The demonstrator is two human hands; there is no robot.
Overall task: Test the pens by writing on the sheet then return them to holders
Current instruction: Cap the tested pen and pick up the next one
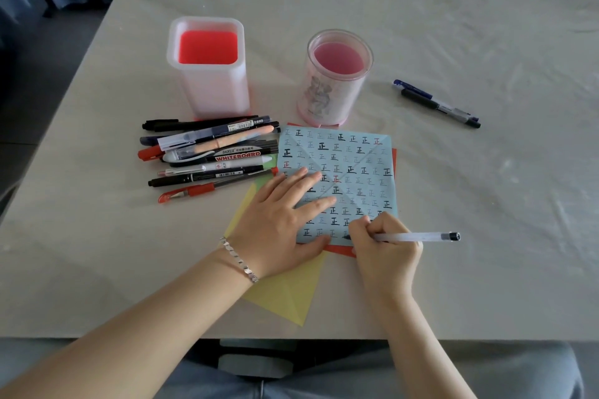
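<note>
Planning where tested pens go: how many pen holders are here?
2: a square white holder behind the pen pile, and a round clear holder right of it, at the far edge of the blue sheet.

Light-blue square paper sheet [356, 168] lies flat, filled with inked characters. Clear slim pen [418, 237] slants, tip on its near edge. Heap of mixed pens [210, 155] lies left of it; square white holder [210, 81] and round pink holder [330, 91] stand upright behind it.

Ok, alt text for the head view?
The right hand holds a pen to the blue sheet; the left hand presses it flat. Behind stand an empty square holder and round holder; a pen pile lies left, two pens right.
</note>
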